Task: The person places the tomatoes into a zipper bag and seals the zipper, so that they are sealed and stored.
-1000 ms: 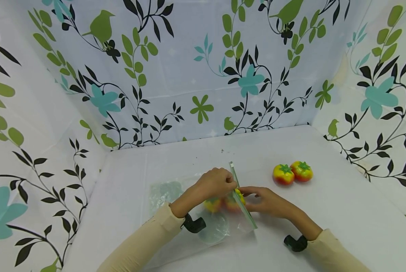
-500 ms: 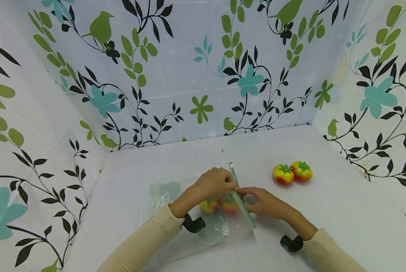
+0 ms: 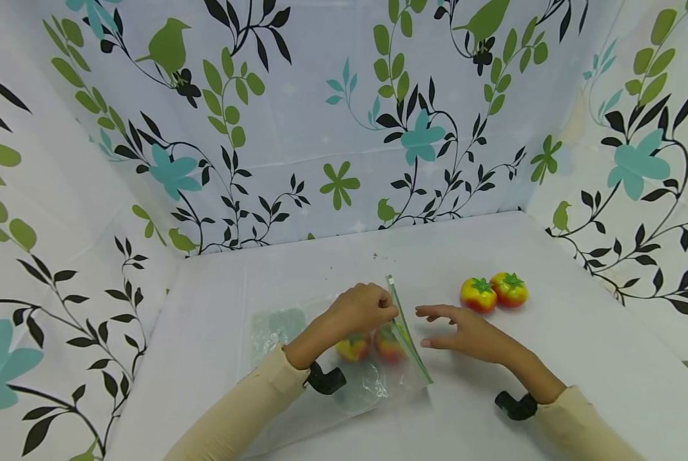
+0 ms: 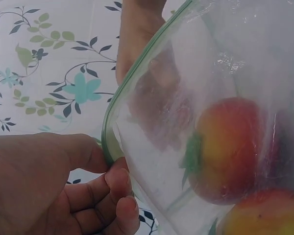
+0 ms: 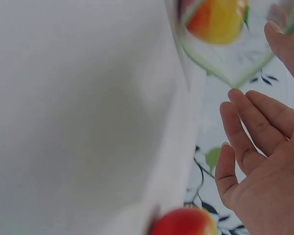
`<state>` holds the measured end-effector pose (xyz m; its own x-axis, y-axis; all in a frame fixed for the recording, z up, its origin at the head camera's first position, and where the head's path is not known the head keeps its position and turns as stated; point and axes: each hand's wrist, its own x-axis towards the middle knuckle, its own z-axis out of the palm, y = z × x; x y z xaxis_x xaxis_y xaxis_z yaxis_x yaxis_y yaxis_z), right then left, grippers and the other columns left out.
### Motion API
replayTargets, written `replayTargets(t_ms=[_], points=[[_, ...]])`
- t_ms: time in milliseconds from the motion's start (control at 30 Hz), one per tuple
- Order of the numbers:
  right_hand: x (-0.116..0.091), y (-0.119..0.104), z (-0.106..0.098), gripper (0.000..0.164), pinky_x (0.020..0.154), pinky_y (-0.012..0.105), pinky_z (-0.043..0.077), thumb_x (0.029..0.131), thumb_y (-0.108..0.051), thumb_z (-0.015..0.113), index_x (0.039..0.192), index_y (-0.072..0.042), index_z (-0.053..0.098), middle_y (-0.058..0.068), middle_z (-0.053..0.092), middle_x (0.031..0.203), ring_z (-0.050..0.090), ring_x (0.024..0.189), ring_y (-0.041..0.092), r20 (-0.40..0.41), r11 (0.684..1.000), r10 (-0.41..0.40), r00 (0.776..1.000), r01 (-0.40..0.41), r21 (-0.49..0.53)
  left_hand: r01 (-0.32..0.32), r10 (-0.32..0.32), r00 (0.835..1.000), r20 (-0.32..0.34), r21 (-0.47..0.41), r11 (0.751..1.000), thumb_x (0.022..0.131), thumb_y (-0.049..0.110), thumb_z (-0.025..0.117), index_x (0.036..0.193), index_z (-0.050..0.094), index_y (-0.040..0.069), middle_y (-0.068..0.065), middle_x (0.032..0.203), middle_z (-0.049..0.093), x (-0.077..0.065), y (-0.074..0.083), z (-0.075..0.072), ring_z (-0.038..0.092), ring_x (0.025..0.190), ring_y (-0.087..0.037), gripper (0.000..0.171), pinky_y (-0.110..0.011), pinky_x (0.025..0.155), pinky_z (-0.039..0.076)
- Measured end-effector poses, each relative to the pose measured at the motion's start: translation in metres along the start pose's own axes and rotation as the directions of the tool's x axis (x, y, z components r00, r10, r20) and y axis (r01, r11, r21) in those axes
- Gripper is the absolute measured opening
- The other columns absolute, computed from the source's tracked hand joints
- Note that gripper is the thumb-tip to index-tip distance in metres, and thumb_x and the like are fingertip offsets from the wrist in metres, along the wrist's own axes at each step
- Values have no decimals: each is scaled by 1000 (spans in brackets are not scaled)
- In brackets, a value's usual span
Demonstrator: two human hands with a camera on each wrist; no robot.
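A clear zip bag (image 3: 373,374) with a green zip strip (image 3: 409,336) lies on the white table (image 3: 580,346). Two red-yellow toy tomatoes (image 3: 373,344) sit inside it, one seen close in the left wrist view as a toy tomato (image 4: 228,147). My left hand (image 3: 362,307) pinches the bag's green rim (image 4: 108,137) and holds the mouth up. My right hand (image 3: 465,330) hovers flat with straight fingers just right of the bag's mouth, holding nothing; the right hand (image 5: 259,161) shows spread fingers near the bag's corner.
Two more toy tomatoes (image 3: 494,292) sit side by side on the table, right of my right hand. Floral-patterned cloth walls (image 3: 332,128) close in the back and both sides of the table.
My right hand has let go of the bag's mouth and drawn back to the right, fingers spread. The tomatoes have settled deeper in the bag. My left hand keeps its pinch.
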<state>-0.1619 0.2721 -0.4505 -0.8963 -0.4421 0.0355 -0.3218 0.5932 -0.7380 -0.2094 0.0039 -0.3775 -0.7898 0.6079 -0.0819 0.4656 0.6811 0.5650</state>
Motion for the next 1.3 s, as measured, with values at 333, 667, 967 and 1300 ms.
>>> replayTargets(t_ms=[333, 667, 967, 1300], points=[[-23, 8, -72, 61, 108, 68, 45, 98, -40, 75, 150, -15, 58, 11, 60, 151, 52, 141, 40, -188, 993, 54, 981, -71, -89, -18, 18, 1000, -9, -11, 1000, 96, 18, 56, 59, 42, 20, 9, 54, 31, -1, -1, -1, 27, 51, -10, 40, -27, 50, 22], [-45, 35, -127, 67, 106, 70, 41, 103, -36, 68, 158, -7, 44, 23, 53, 154, 48, 138, 45, -247, 972, 132, 960, -175, -158, -14, 14, 1000, -7, -8, 1000, 97, 18, 57, 59, 43, 20, 9, 54, 32, 0, -3, -1, 28, 51, -9, 40, -27, 50, 23], [-56, 79, -142, 76, 103, 77, 40, 104, -40, 65, 162, -2, 34, 31, 43, 158, 40, 142, 55, -224, 953, 240, 945, -273, -132, -14, 13, 1000, -8, -8, 1000, 97, 19, 58, 59, 43, 19, 9, 55, 32, 1, -2, -1, 29, 51, -9, 41, -26, 51, 24], [-62, 115, -131, 76, 102, 78, 39, 106, -37, 62, 162, 2, 30, 36, 39, 158, 37, 142, 59, -147, 952, 295, 944, -304, -43, -7, 8, 1000, 9, -16, 1000, 99, 19, 59, 61, 48, 20, 9, 55, 36, 1, -4, 0, 33, 50, -9, 40, -26, 50, 27]])
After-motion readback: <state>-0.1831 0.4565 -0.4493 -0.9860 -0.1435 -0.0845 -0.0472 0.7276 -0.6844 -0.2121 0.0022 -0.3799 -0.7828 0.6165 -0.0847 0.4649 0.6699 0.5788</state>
